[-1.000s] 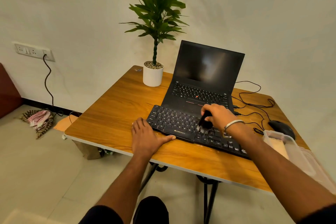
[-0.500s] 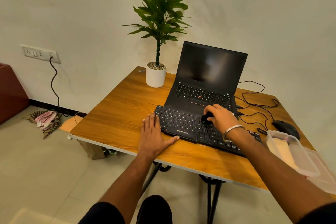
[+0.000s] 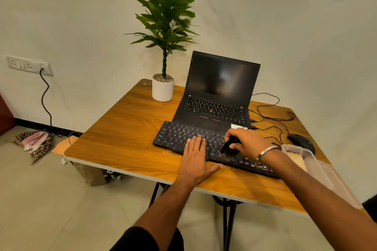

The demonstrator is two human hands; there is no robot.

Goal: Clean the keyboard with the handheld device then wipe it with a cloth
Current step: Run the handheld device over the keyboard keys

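The flat black plastic keyboard point(image 3: 206, 146) lies right of the frame's centre, running down to the right across the orange-brown wooden table point(image 3: 126, 138), its far edge touching the front of the open black laptop point(image 3: 216, 98). I judge it light and stiff, apt to skate on the smooth wood, so it wants holding down flat, not lifting.

My left hand point(image 3: 195, 161) lies spread and flat, fingers on the middle keys, palm and thumb on the table at the near edge. My right hand point(image 3: 244, 142) is curled round the small black handheld brush device point(image 3: 228, 149), gripping its body high up, bristles pointing down onto the keys just right of my left fingertips. It looks light and rigid, its bristles soft.

I see no cloth on the table. A clear plastic tub point(image 3: 306, 159) sits at the right edge.
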